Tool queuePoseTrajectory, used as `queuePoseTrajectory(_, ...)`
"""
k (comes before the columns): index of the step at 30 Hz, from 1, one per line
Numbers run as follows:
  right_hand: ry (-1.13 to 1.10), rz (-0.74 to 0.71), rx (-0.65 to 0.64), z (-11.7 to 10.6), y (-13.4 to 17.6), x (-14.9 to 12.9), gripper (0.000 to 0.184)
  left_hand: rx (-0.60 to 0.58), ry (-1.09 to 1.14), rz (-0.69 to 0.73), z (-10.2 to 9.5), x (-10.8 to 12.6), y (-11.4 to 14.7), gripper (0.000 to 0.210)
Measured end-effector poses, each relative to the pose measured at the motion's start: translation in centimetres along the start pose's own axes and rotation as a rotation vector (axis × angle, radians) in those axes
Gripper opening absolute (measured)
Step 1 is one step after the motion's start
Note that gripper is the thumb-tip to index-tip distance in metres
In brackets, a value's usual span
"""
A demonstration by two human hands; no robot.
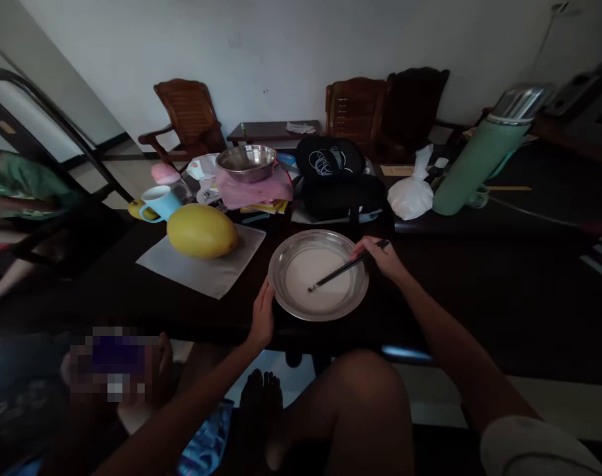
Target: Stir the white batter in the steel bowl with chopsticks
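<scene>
A wide stainless steel bowl sits near the front edge of the dark table, with a pale, milky mixture inside. My left hand holds the bowl's left rim; some of its fingers are hidden behind the side. Over the right rim, my right hand is closed around dark chopsticks. Their tips, with a little stuck on them, reach into the mixture left of the bowl's middle.
Left of the bowl, a big yellow melon lies on a white cloth beside a light blue mug. Behind stand a smaller metal bowl and black cases. A tied bag of white powder and green thermos are right. Another person sits left.
</scene>
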State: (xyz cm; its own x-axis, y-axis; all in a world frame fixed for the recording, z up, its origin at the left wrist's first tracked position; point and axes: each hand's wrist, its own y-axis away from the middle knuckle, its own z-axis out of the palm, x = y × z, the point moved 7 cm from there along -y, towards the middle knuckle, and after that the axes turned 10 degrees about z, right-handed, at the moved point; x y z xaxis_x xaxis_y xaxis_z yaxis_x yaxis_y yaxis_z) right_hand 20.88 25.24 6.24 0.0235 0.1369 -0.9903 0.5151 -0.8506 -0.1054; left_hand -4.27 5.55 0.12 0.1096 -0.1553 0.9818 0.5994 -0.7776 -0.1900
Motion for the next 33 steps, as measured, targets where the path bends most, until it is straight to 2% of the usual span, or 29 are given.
queuePoseTrajectory(2, 0.041, -0.021, 0.011, 0.0, 0.1, -0.2, 0.043, 0.003, -0.003, -0.001, 0.1, 0.0, 0.1, 0.053)
queuePoseTrajectory(5, -0.020, -0.041, 0.173, -2.0, -0.1, -0.2, 0.040, -0.007, -0.001, 0.016, 0.3, 0.1, 0.1, 0.054)
queuePoseTrajectory(7, -0.094, -0.052, 0.226, -2.8, -0.2, 0.0, 0.042, -0.010, -0.003, 0.023, 0.3, 0.2, 0.1, 0.057)
queuePoseTrajectory(9, -0.107, -0.058, 0.170, -2.3, -0.3, 0.2, 0.044, -0.011, -0.012, 0.024, 0.3, 0.3, 0.1, 0.060)
queuePoseTrajectory(13, 0.032, -0.049, -0.010, 0.0, -0.1, -0.1, 0.044, -0.005, -0.038, 0.023, 0.2, 0.2, 0.1, 0.059)
queuePoseTrajectory(15, 0.060, -0.056, 0.025, -0.2, 0.0, -0.3, 0.042, 0.003, -0.030, 0.018, 0.1, 0.1, 0.1, 0.058)
queuePoseTrajectory(19, -0.054, -0.062, 0.220, -2.6, -0.2, -0.2, 0.042, 0.026, -0.020, 0.012, 0.1, -0.2, 0.0, 0.057)
queuePoseTrajectory(21, -0.101, -0.065, 0.204, -2.6, -0.2, -0.1, 0.044, 0.037, -0.009, 0.000, 0.0, -0.4, 0.0, 0.056)
queuePoseTrajectory(24, -0.051, -0.050, 0.042, -0.7, -0.1, -0.2, 0.044, 0.043, 0.014, -0.001, 0.0, -0.6, -0.1, 0.056)
queuePoseTrajectory(26, 0.008, -0.053, -0.004, 0.1, 0.1, -0.6, 0.043, 0.046, 0.023, 0.002, -0.1, -0.7, -0.1, 0.056)
queuePoseTrajectory(28, 0.024, -0.059, 0.048, -0.5, 0.1, -0.7, 0.042, 0.040, 0.040, 0.000, -0.1, -0.8, -0.1, 0.055)
queuePoseTrajectory(31, -0.049, -0.066, 0.206, -2.5, -0.1, -0.4, 0.040, 0.033, 0.065, -0.009, -0.1, -1.1, -0.2, 0.054)
queuePoseTrajectory(33, -0.098, -0.074, 0.221, -2.9, -0.3, -0.1, 0.042, 0.045, 0.080, -0.019, -0.1, -1.3, -0.2, 0.054)
